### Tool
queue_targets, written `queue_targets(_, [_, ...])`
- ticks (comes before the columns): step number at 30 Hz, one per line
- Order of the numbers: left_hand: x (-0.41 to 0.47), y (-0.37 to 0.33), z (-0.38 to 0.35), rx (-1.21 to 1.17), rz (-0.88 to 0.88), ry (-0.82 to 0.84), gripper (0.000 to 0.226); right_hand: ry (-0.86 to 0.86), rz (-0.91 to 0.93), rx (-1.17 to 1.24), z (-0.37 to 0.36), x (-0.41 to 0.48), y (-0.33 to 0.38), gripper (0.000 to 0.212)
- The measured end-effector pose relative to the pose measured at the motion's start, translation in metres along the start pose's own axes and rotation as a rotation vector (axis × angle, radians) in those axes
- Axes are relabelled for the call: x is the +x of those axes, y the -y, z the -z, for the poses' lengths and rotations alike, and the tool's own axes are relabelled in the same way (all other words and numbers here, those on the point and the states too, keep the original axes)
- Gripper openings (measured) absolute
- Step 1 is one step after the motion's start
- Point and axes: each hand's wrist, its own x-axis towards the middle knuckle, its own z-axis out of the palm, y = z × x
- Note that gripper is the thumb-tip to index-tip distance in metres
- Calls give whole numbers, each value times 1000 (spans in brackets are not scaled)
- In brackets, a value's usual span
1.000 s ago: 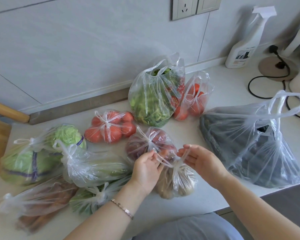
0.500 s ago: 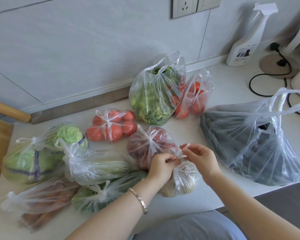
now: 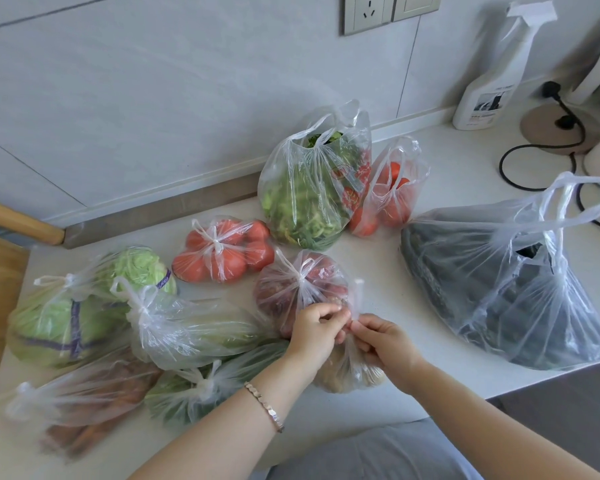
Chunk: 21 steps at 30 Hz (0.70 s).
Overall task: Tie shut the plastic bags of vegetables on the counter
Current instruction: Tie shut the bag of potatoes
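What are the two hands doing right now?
Left hand: closed, pinching a handle of the front bag.
Right hand: closed, pinching that bag's other handle.

1. We see two arms, bare from the frame's edge down to the left hand (image 3: 314, 327) and the right hand (image 3: 383, 344).
2. Round the left wrist we note a bracelet (image 3: 263, 407): a slim band of small flat metal links with a pinkish-gold sheen, sitting close to the wrist.
3. Beneath the arms we make out a grey garment (image 3: 371, 455), plain and smooth, with a few soft folds; we cannot tell which piece of clothing it is.
4. The fingernails are too small and blurred for us to describe.
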Motion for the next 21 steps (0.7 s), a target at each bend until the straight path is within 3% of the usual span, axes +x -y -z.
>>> queue_targets(2, [-2,-1,4,-88,-1,-69,13,-69,-59,135,-2,1,-1,20])
queue_targets(4, [-6,-5,8,-98,-46,-69,17,-123,-68,77,-6,2,3,17])
queue_targets(10, [3,-18,9,386,-298,-24,20,7,72,-607,-7,5,24,35])
queue_targets(13, [14,-24,2,587,-378,77,20,96,64,-741,1,7,29,45])
queue_targets(18, [21,-35,-12,617,-175,257,20,201,43,-651,11,7,31,14])
queue_targets(21, [14,-32,-11,654,-208,253,22,115,-7,-408,18,7,21,11])
